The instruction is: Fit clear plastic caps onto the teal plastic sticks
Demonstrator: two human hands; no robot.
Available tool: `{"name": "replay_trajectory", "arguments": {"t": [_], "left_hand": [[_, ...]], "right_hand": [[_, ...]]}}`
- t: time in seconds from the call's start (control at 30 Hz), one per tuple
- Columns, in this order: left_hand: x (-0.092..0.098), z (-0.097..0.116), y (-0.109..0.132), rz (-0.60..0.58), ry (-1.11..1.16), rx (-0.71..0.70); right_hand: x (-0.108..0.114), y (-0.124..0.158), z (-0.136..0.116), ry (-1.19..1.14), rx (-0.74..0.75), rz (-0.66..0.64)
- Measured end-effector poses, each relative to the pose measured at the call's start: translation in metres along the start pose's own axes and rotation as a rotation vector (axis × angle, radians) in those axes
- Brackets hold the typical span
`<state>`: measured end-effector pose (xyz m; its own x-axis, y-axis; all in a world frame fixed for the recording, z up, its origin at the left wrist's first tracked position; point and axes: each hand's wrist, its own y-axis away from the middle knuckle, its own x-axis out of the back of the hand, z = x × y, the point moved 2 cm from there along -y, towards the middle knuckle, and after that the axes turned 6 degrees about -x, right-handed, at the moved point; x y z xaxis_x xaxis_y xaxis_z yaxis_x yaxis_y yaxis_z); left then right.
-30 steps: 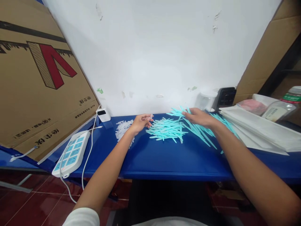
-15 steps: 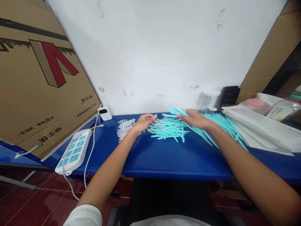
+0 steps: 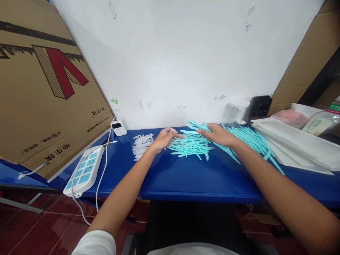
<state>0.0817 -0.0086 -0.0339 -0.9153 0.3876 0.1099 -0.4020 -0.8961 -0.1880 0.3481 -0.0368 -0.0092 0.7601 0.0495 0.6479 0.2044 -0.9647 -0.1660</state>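
A pile of thin turquoise sticks [image 3: 190, 146] lies in the middle of the blue table. My left hand [image 3: 166, 139] is at the left edge of this pile, its fingers drawn together; whatever is between them is too small to make out. Fingers closed round a bunch of turquoise sticks [image 3: 196, 125], my right hand [image 3: 219, 135] is above the pile's right side. Small whitish translucent pieces [image 3: 142, 146] are heaped left of my left hand. More turquoise sticks [image 3: 251, 140] spread out to the right, beyond my right hand.
A white power strip [image 3: 85, 170] with cables and a small white device [image 3: 118, 128] are at the left, beside a large cardboard box [image 3: 53, 88]. White sheets [image 3: 297, 145], a clear jar [image 3: 236, 112], a black device [image 3: 259, 109] and a bottle [image 3: 322, 122] stand at the right.
My left hand has moved slightly right, over the pile's edge, and the whitish piece at its fingertips no longer shows. My right hand has shifted slightly left with its sticks.
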Motion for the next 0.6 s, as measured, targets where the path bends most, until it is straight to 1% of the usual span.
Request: {"name": "replay_trajectory", "arguments": {"t": [0.13,0.23,0.4,0.6], "left_hand": [[0.0045,-0.0035,-0.0022,0.120,-0.045,-0.043],[0.0076,-0.0034,-0.0029,0.188,-0.012,-0.002],[0.0063,0.0014,-0.0012,0.133,0.077,0.011],[0.0018,0.0034,0.0014,0.106,0.062,0.007]], "right_hand": [[-0.0008,-0.0005,0.0013,-0.039,0.016,-0.038],[-0.0007,-0.0007,0.0017,-0.038,0.027,-0.036],[0.0009,0.0000,-0.0007,0.033,0.047,-0.002],[-0.0001,0.0001,-0.0035,0.035,0.078,0.004]]}}
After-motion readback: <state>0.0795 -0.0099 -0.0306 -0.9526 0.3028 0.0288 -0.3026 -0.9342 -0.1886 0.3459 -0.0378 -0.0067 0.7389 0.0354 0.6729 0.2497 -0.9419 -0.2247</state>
